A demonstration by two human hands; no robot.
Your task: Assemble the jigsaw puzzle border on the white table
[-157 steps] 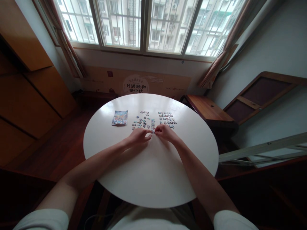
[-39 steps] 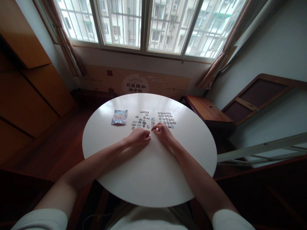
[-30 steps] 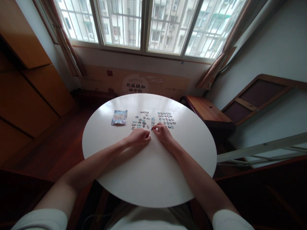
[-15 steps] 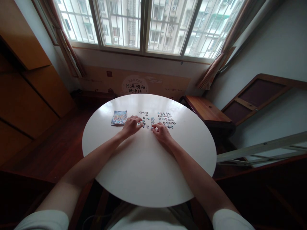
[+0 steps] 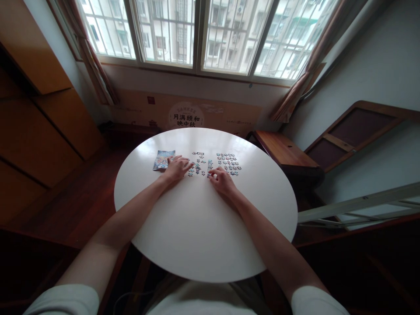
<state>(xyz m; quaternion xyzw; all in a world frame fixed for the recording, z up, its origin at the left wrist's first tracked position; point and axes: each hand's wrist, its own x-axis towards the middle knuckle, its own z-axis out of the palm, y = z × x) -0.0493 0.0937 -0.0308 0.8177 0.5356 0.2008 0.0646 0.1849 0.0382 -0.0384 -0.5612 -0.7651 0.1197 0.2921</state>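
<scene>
My left hand (image 5: 178,168) is open, its fingers spread over the table between a picture packet (image 5: 160,160) and a loose group of jigsaw pieces (image 5: 197,167). Its far fingers overlap the packet's right edge in view; whether they touch it I cannot tell. My right hand (image 5: 223,180) is closed in a pinch at the near end of a narrow upright strip of joined jigsaw pieces (image 5: 210,165). The fingertips hide most of the piece there. Just beyond that hand lie rows of separate jigsaw pieces (image 5: 229,159).
The pieces lie on a white oval table (image 5: 197,236). A wooden bench (image 5: 284,148) stands behind it to the right, below a barred window (image 5: 229,39). Orange-brown cabinets (image 5: 36,140) line the left side. A folded wooden frame (image 5: 357,127) leans against the right wall.
My left hand has drawn back to the left from the loose pieces, and its pinch has spread into an open hand. My right hand stays at the strip's near end.
</scene>
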